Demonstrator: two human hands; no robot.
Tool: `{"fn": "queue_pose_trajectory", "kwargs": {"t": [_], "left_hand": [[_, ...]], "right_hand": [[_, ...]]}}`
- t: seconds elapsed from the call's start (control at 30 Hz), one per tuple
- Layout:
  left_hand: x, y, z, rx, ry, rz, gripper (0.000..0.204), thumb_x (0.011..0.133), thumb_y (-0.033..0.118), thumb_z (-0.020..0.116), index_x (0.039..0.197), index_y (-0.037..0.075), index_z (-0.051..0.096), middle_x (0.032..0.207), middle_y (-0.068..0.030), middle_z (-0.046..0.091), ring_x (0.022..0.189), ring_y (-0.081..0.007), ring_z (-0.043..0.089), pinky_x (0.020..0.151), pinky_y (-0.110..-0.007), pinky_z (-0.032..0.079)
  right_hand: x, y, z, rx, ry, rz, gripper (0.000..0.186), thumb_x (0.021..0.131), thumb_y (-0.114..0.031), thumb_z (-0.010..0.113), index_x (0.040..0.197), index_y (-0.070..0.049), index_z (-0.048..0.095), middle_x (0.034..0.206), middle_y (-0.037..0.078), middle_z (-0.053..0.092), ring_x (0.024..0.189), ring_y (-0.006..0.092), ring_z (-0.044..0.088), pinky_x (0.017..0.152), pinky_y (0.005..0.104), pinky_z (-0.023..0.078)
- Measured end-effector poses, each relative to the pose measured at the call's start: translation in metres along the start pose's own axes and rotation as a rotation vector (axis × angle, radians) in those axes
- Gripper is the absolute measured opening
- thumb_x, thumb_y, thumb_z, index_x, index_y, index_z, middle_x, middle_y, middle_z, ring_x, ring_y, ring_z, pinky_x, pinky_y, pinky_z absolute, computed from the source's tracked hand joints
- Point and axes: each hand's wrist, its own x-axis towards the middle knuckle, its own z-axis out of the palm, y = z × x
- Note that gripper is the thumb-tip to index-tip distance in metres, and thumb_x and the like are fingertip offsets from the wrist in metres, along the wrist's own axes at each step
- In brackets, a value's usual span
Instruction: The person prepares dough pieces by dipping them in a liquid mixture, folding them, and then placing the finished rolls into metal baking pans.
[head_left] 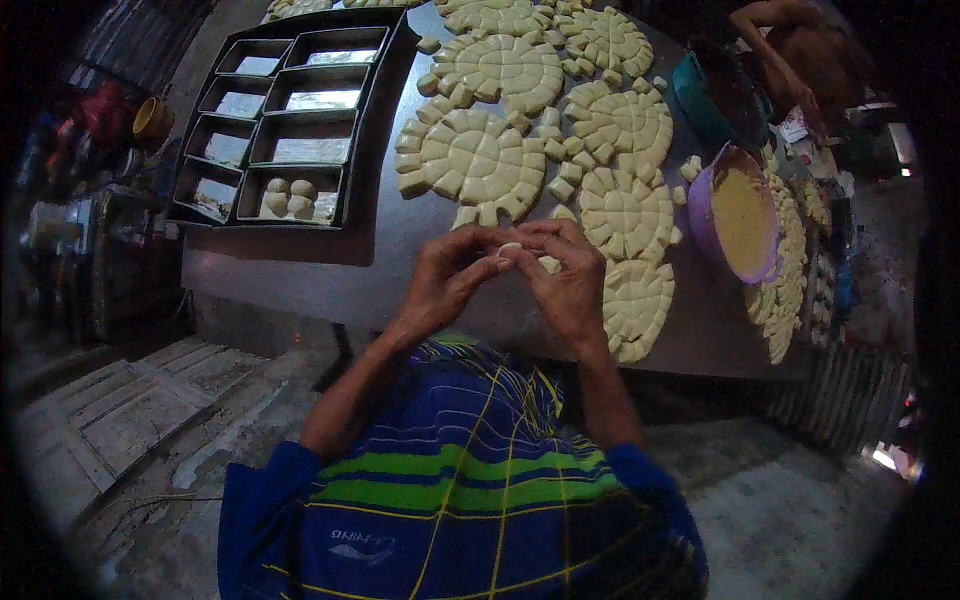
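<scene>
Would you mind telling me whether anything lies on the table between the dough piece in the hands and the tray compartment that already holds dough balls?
Nothing visible does: the dough piece is pinched between both hands, and only bare table lies between it and that tray compartment.

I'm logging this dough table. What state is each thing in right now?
Left hand: pinching the dough piece.
Right hand: pinching it too.
Dough piece: held between both hands' fingertips, above the table.
Dough rounds: flat, scored into small blocks.
Compartment tray: mostly bare, nearest compartment holds dough balls.
Purple bowl: filled with yellow stuff.
</scene>
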Motion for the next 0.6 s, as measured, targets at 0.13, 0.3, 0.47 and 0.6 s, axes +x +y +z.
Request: {"fn": "queue_pose_trajectory", "kwargs": {"t": [0.13, 0.3, 0.47, 0.6], "left_hand": [[0.001, -0.007, -0.005, 0.162, 0.068, 0.066, 0.018, 0.092, 0.008, 0.066, 0.107, -0.002, 0.066, 0.105, -0.0093, 0.069, 0.098, -0.0123, 0.063, 0.086, -0.028, 0.051], [-0.001, -0.007, -0.004, 0.223, 0.072, 0.051, 0.017, 0.092, 0.007, 0.065, 0.107, -0.001, 0.064, 0.102, -0.0098, 0.068, 0.098, -0.0141, 0.064, 0.086, -0.029, 0.051], [-0.002, -0.016, -0.002, 0.009, 0.079, 0.046, 0.042, 0.089, 0.0, 0.065, 0.127, 0.004, 0.047, 0.1, -0.009, 0.067, 0.1, -0.0173, 0.065, 0.089, -0.033, 0.052], [-0.003, -0.019, -0.013, -0.214, -0.028, -0.027, 0.063, 0.081, -0.009, 0.063, 0.136, 0.006, 0.037, 0.101, -0.0093, 0.067, 0.105, -0.0204, 0.064, 0.094, -0.036, 0.05]], "right_hand": [[0.001, 0.002, -0.002, -0.053, -0.047, -0.004, 0.011, 0.082, -0.011, 0.074, 0.091, -0.004, 0.077, 0.094, 0.013, 0.071, 0.089, 0.0214, 0.068, 0.079, 0.031, 0.052], [0.001, 0.013, -0.005, 0.065, -0.145, 0.15, 0.011, 0.083, -0.012, 0.073, 0.088, -0.002, 0.076, 0.094, 0.011, 0.071, 0.085, 0.0175, 0.067, 0.077, 0.0304, 0.053], [-0.001, 0.03, -0.004, 0.292, -0.258, 0.37, 0.014, 0.084, -0.009, 0.073, 0.095, 0.0, 0.074, 0.094, 0.008, 0.071, 0.087, 0.0127, 0.065, 0.08, 0.0272, 0.052], [-0.008, 0.043, 0.007, 0.42, -0.222, 0.323, 0.027, 0.084, -0.004, 0.072, 0.11, 0.0, 0.067, 0.1, 0.01, 0.071, 0.088, 0.0165, 0.067, 0.081, 0.0267, 0.054]]}}
